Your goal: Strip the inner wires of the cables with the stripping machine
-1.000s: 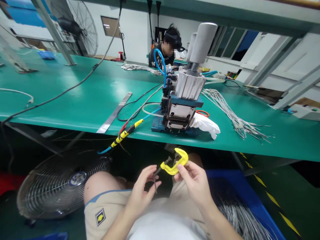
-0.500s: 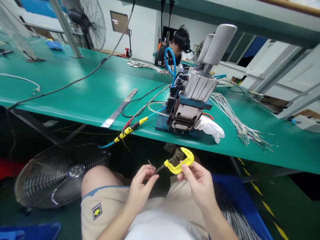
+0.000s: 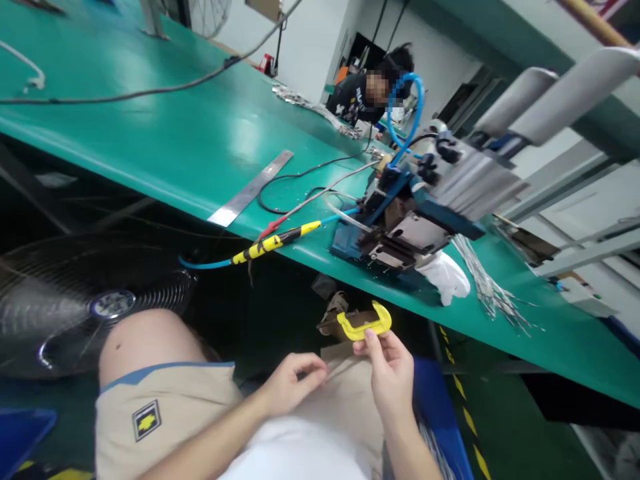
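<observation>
My right hand (image 3: 387, 367) pinches a yellow C-clamp (image 3: 363, 330) by its frame, thumb against fingers, above my lap. The clamp's mouth faces up and away from me. Its dark screw looks to stick out to the left, blurred against the shoe behind it. My left hand (image 3: 297, 383) is a little lower and to the left, apart from the clamp. Its fingers are loosely curled with a gap to the thumb, and nothing shows in them.
On the green table (image 3: 175, 160) stands a pneumatic press (image 3: 415, 227) with a white glove (image 3: 447, 277) beside it. A steel ruler (image 3: 250, 190), an air hose (image 3: 205, 265) and wire bundles (image 3: 490, 283) are around it. A floor fan (image 3: 113, 303) stands left; a person (image 3: 363, 93) sits beyond.
My left hand has come off the clamp's screw and dropped lower. The C-clamp stays in my right hand. My view has tilted and come nearer the table.
</observation>
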Motion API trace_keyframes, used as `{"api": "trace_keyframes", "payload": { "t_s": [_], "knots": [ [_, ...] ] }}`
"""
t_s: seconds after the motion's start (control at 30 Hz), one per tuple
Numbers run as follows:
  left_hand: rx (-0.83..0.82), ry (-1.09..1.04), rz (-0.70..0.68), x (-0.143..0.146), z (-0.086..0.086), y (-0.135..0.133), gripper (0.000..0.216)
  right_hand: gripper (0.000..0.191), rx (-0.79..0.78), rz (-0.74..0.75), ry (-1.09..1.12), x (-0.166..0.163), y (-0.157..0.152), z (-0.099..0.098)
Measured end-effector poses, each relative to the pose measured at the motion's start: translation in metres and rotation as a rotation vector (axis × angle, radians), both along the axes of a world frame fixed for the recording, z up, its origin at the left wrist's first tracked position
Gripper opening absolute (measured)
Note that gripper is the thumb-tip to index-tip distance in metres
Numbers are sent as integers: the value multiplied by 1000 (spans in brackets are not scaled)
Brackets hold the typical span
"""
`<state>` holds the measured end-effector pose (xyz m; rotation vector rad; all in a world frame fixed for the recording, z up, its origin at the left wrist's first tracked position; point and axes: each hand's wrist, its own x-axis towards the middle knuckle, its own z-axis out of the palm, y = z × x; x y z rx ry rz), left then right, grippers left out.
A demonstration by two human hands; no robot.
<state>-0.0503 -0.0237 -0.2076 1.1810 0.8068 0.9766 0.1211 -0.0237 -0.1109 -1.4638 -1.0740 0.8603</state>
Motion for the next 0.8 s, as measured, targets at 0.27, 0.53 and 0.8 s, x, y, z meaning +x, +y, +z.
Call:
{"api": "trace_keyframes", "payload": {
  "t_s": [0.27,0.53,0.8],
  "knots": [
    [-240,-314,-162,-13,-25,13,45,40,-64,-1,50,-7,9,-33],
    [-333,-459,-18,-17,-20,20,73,37,-61,-19,-125,-1,1,-45],
    [-340,-496,-47,-10,-34,18,34,37,-54,78,-211,4,1,-37]
  ]
}}
